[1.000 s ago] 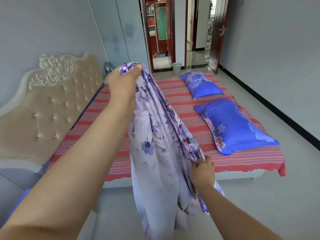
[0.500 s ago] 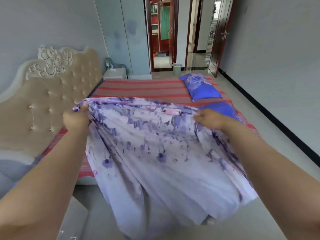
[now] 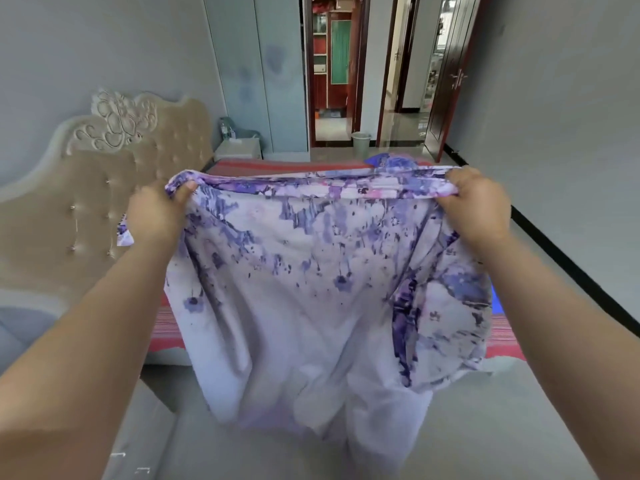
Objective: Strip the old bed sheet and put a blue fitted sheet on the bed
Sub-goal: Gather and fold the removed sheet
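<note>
Head view showed my left hand (image 3: 157,216) and right hand (image 3: 476,206) each pinching the floral sheet's (image 3: 311,289) top edge; its hanging bottom could have dragged the floor (image 3: 519,427).

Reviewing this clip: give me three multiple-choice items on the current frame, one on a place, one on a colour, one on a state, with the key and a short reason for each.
1. Where does the bin stand?
A. On the bed
B. On the floor by the doorway
C. On the nightstand

2. What colours is the held sheet?
A. White with purple flowers
B. Plain green
C. Red stripes

3. How is the sheet held?
A. The left hand alone grips it
B. It lies flat on the bed, untouched
C. Both hands grip its top edge, spread apart

Key:
1 B: it sits on the floor past the bed's far end, at the open doorway.
2 A: the pale cloth bears purple floral print; the red stripes belong to the bed cover.
3 C: the left hand and right hand each grip the top edge, and the sheet hangs between them.
</note>
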